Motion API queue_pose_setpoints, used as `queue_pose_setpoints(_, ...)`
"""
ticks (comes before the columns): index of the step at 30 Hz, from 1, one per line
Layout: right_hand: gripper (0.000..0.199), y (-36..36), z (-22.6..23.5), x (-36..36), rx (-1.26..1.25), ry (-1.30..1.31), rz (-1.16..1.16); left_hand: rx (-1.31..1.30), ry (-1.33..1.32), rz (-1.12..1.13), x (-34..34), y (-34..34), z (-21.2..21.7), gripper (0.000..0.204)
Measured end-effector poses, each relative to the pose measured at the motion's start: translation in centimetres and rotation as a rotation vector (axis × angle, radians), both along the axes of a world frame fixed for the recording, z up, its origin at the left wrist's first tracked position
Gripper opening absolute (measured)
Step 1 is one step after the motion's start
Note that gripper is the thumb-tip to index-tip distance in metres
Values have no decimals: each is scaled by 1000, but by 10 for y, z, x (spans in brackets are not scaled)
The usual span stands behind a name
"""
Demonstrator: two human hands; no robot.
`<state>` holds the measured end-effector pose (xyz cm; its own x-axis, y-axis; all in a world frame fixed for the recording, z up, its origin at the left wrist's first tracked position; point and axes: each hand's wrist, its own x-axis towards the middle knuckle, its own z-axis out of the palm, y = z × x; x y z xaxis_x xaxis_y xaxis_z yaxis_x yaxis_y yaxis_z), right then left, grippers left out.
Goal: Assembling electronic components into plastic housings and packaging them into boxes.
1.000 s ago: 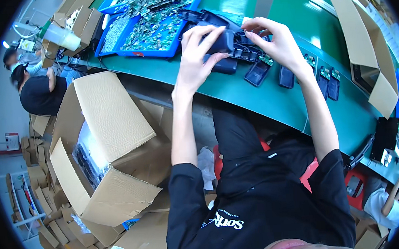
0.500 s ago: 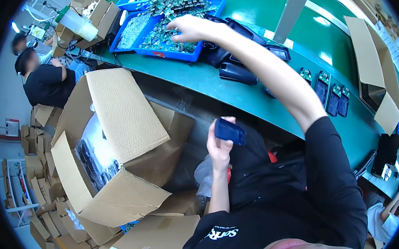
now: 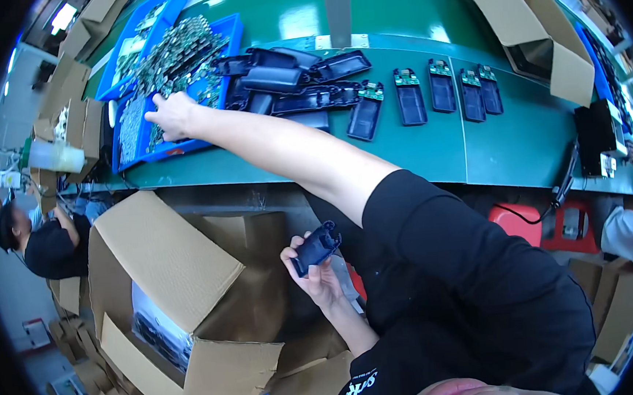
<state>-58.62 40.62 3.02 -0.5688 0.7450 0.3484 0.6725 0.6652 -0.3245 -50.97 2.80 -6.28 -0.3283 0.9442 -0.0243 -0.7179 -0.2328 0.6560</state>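
Note:
My left hand (image 3: 319, 284) is closed around a dark plastic housing (image 3: 316, 249), held tilted in front of my body, with its notched end up and to the right. My right arm stretches across to the left over the bench. At its end, my right hand (image 3: 171, 118) hovers above a blue tray (image 3: 189, 146), its thumb and forefinger apart and nothing visible between them. Green circuit boards (image 3: 178, 53) are heaped in that tray. Beside them, one compartment holds many small pale parts (image 3: 130, 126).
Dark housings (image 3: 279, 79) are piled right of the tray. Several housings with green boards (image 3: 410, 97) lie in a row on the green bench (image 3: 431, 153). An open carton (image 3: 182, 265) stands at my left, another carton (image 3: 572, 69) at the far right. A person (image 3: 48, 242) sits far left.
My view has swung to the right. The housing in my left hand has turned so its notched end shows. My right hand remains over the blue tray, nearer the small pale parts.

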Motion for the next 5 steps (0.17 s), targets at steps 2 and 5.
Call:
queue_pose_setpoints(2, 53, 11, -10, 3, 35, 7, -20, -41, -15, -148, 4, -7, -8, 68)
queue_pose_setpoints(5, 52, 17, -18, 2, 27, 48, -21, -134, -27, -383, 7, -21, -18, 82)
